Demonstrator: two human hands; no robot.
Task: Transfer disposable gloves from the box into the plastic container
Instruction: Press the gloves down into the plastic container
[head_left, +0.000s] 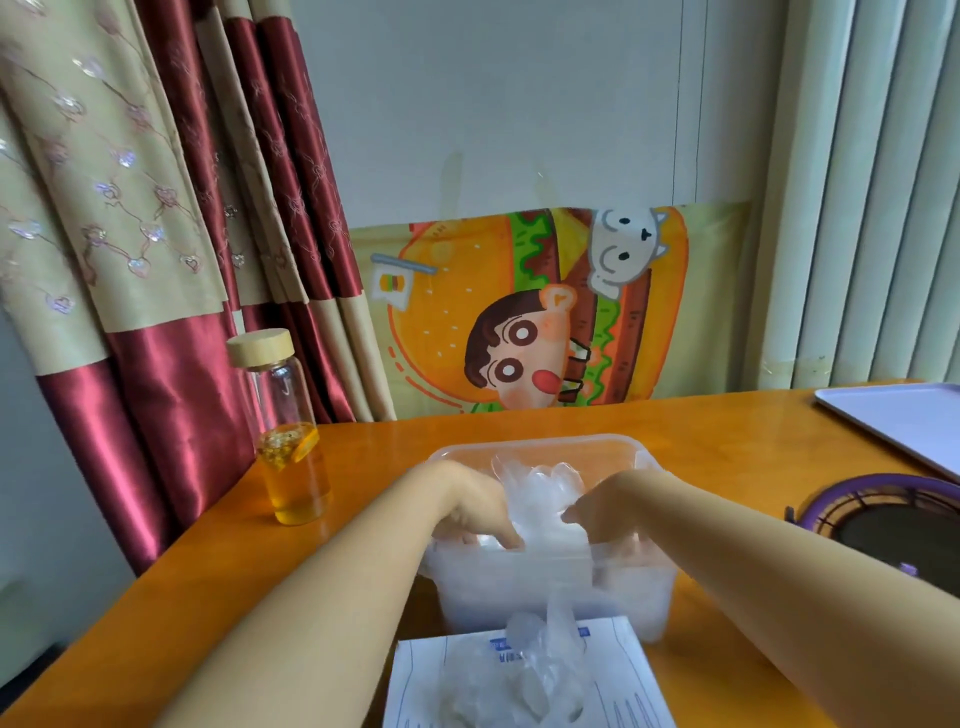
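The box (623, 675) lies at 6 o'clock from both hands, with loose gloves (550, 639) poking out of its top. The plastic container (540, 441) stands just beyond it at 12 o'clock on the bench (363, 457). The left hand (478, 512) and right hand (602, 512) reach into it, equally near the box, fingers bent down onto the glove pile (545, 488). I cannot tell whether they grip or press.

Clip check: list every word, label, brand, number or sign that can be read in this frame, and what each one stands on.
No text here can be read.
On the glove box: a blue printed strip near the opening, upside down to the camera and too blurred to read.
On the poster: cartoon drawings only, no words visible.
On the glass bottle: no label visible.
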